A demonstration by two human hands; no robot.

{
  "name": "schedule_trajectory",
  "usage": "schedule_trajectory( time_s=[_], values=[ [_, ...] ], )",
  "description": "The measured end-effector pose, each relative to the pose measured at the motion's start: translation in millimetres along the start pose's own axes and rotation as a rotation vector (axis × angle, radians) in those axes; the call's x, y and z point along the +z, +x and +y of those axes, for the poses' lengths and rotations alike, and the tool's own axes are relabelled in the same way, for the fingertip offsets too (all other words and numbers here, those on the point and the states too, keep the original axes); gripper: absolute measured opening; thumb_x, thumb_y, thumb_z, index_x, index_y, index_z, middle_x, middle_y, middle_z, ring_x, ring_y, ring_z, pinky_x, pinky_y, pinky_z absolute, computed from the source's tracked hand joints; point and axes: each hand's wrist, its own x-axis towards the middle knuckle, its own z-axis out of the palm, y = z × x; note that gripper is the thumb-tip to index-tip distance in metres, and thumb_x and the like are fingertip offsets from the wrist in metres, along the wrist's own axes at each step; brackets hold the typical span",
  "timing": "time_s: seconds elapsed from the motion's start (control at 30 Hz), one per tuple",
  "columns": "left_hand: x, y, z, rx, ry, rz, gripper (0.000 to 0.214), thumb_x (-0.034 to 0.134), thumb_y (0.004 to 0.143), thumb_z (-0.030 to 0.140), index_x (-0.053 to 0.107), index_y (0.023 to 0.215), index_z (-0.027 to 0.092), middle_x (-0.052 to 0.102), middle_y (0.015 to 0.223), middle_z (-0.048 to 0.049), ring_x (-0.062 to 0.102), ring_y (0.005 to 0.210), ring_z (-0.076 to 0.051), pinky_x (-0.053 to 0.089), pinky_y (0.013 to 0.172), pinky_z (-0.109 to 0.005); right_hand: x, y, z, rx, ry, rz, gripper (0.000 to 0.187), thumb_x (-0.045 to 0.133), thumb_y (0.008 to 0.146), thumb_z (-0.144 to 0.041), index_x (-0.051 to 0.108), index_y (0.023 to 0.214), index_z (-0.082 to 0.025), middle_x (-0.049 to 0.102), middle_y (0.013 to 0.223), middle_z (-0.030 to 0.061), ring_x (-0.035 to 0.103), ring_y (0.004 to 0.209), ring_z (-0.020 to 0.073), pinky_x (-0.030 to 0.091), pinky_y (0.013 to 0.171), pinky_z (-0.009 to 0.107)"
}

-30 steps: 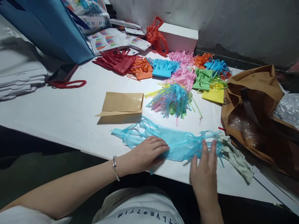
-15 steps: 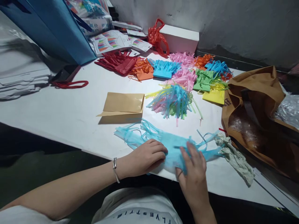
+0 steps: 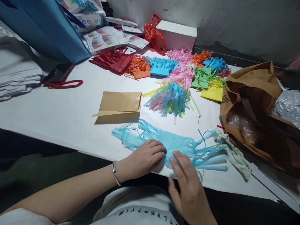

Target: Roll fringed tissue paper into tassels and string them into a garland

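Observation:
A sheet of light-blue tissue paper (image 3: 174,141) with fringed strips at both ends lies flat near the table's front edge. My left hand (image 3: 147,157) rests on its near side, fingers curled over the paper and thumb hidden. To the right, my right hand (image 3: 186,182) is open, thumb apart, its fingertips at the tissue's near edge. Fringe strips spread out beyond my right fingers. Behind the tissue stands a folded tan card piece (image 3: 120,101), and beside that is a heap of pastel tissue tassels (image 3: 172,99).
Folded fringed tissue bundles, such as the dark red one (image 3: 114,61) and the yellow one (image 3: 212,93), line the back. A brown bag (image 3: 250,93) and crumpled pale cloth-like material (image 3: 234,153) lie right. At left are a blue bag (image 3: 47,34) and white stacked sheets (image 3: 18,75).
My right hand has drawn back toward me and lower, off the tissue's middle. The right-hand fringe now lies more spread out. My left hand stays in place on the paper.

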Motion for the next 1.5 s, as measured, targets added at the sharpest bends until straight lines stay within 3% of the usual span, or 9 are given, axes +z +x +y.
schedule_trajectory(
  time_s=[0.2, 0.3, 0.43, 0.5, 0.67, 0.87, 1.1, 1.27, 1.5],
  values=[
    [-0.8, -4, -1, -0.054, -0.034, -0.001, 0.019, 0.042, 0.099, 0.009, 0.060, 0.099, 0.016, 0.070, 0.110, -0.0094, 0.060, 0.101, -0.022, 0.045, 0.092, -0.038, 2, -10, 25, 0.098, -0.106, -0.100, 0.013, 0.057, 0.096, -0.029, 0.066, 0.098, -0.019, 0.059, 0.139, 0.0135, 0.045, 0.138, 0.0320, 0.033, 0.113, 0.062],
    [-1.9, -5, 0, -0.076, -0.060, 0.002, 0.019, 0.043, 0.099, 0.009, 0.060, 0.101, 0.017, 0.070, 0.110, -0.0092, 0.060, 0.102, -0.021, 0.045, 0.093, -0.038, -25, -44, 64, 0.213, -0.216, -0.082, 0.031, 0.050, 0.098, -0.045, 0.066, 0.085, -0.021, 0.060, 0.137, 0.0125, 0.048, 0.135, 0.0359, 0.031, 0.111, 0.066],
    [-2.9, -5, 3, -0.114, -0.099, 0.041, 0.018, 0.045, 0.096, 0.007, 0.060, 0.098, 0.018, 0.070, 0.107, -0.0081, 0.059, 0.101, -0.021, 0.044, 0.091, -0.036, -59, -71, 82, 0.502, -0.605, 0.240, 0.026, 0.051, 0.095, -0.039, 0.070, 0.094, -0.021, 0.068, 0.123, 0.0163, 0.066, 0.110, 0.0421, 0.050, 0.091, 0.061],
    [-4.0, -3, 5, -0.135, -0.132, 0.062, 0.017, 0.045, 0.096, 0.008, 0.058, 0.098, 0.018, 0.070, 0.104, -0.0075, 0.059, 0.099, -0.020, 0.044, 0.089, -0.035, -57, -61, 65, 0.460, -0.643, 0.486, 0.027, 0.063, 0.086, -0.019, 0.069, 0.112, -0.023, 0.070, 0.122, 0.0133, 0.067, 0.108, 0.0385, 0.054, 0.088, 0.053],
    [-5.3, 0, 16, -0.141, -0.210, 0.051, 0.014, 0.045, 0.097, 0.013, 0.057, 0.102, 0.018, 0.068, 0.105, -0.0075, 0.059, 0.097, -0.020, 0.040, 0.091, -0.037, -4, -6, 11, -0.006, -0.126, 0.065, 0.043, 0.053, 0.091, -0.007, 0.053, 0.134, -0.007, 0.063, 0.133, 0.0186, 0.056, 0.128, 0.0321, 0.047, 0.105, 0.051],
    [5.0, -14, 21, -0.130, -0.047, 0.023, 0.018, 0.049, 0.096, 0.015, 0.057, 0.113, 0.017, 0.068, 0.117, -0.0083, 0.058, 0.106, -0.023, 0.031, 0.099, -0.043, 23, -3, 21, -0.102, 0.051, 0.049, 0.036, 0.048, 0.093, 0.002, 0.057, 0.127, -0.004, 0.073, 0.111, 0.0134, 0.063, 0.117, 0.0232, 0.045, 0.107, 0.044],
    [-14.3, -9, 11, -0.288, -0.115, -0.086, 0.022, 0.040, 0.103, 0.020, 0.062, 0.098, 0.018, 0.069, 0.098, -0.0041, 0.057, 0.092, -0.020, 0.035, 0.081, -0.036, 13, 1, 24, 0.193, 0.099, 0.111, 0.014, 0.053, 0.098, -0.011, 0.064, 0.105, -0.016, 0.069, 0.092, 0.0075, 0.063, 0.094, 0.0210, 0.046, 0.090, 0.040],
    [-16.1, 19, -2, -0.460, 0.129, -0.240, 0.033, 0.045, 0.103, 0.029, 0.060, 0.078, 0.015, 0.064, 0.079, -0.0047, 0.058, 0.073, -0.020, 0.034, 0.069, -0.035, 26, 24, 32, 0.344, -0.084, 0.091, 0.016, 0.053, 0.100, -0.024, 0.062, 0.089, -0.018, 0.066, 0.077, 0.0035, 0.058, 0.074, 0.0193, 0.041, 0.077, 0.036],
    [-12.1, 35, -11, -0.476, 0.246, -0.344, 0.032, 0.051, 0.098, 0.029, 0.062, 0.072, 0.015, 0.067, 0.074, -0.0049, 0.063, 0.069, -0.021, 0.033, 0.063, -0.034, 31, 28, 40, 0.442, -0.338, 0.085, 0.017, 0.052, 0.100, -0.028, 0.063, 0.103, -0.016, 0.069, 0.084, 0.0064, 0.060, 0.083, 0.0236, 0.037, 0.080, 0.037]
  ],
)
